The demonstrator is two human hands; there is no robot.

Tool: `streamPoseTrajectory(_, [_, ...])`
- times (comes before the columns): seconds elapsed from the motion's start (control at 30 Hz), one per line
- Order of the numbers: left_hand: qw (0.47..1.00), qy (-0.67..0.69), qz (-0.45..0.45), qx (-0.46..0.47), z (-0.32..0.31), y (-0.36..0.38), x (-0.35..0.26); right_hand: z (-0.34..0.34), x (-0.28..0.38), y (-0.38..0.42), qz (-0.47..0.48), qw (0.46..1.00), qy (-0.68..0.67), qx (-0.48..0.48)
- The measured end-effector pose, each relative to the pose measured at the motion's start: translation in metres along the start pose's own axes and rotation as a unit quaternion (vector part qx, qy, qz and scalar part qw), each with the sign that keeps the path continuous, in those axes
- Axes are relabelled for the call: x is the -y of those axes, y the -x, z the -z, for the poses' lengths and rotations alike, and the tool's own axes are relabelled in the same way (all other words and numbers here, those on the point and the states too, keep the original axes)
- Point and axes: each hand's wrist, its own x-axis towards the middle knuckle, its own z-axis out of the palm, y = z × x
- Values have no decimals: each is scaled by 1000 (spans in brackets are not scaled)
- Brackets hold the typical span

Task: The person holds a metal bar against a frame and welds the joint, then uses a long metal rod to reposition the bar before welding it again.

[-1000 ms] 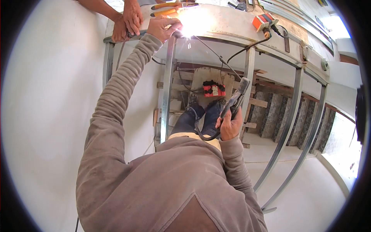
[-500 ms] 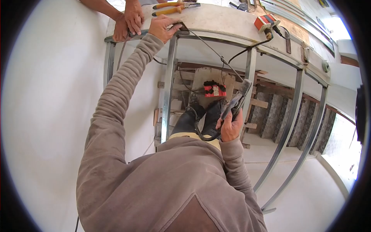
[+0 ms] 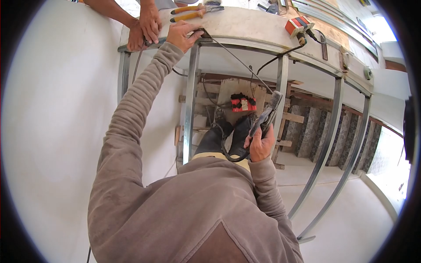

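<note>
Since weld flash died, right hand [image 3: 260, 144] still grips electrode holder [image 3: 265, 115].

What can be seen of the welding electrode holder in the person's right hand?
The electrode holder is a dark, worn clamp-type tool with a long handle, gripped low down by the right hand. It tilts up and to the right, its jaw end at the top. A thin welding rod runs from the jaw up and left to the top of the metal frame, beside the left hand. A black cable loops from below the handle.
</note>
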Motion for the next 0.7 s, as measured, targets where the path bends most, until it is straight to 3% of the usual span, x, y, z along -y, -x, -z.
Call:
streamPoseTrajectory(0.33, [999, 19, 12, 46, 10, -7, -16, 2, -2, 0, -39, 999, -4, -11])
streamPoseTrajectory(0.43, [1000, 11, -18, 12, 5, -4, -9, 4, 2, 2, -4, 1000, -18, -2])
streamPoseTrajectory(0.7, [1000, -8, 0, 30, 4, -2, -7, 3, -1, -1, 10, 1000, -14, 4])
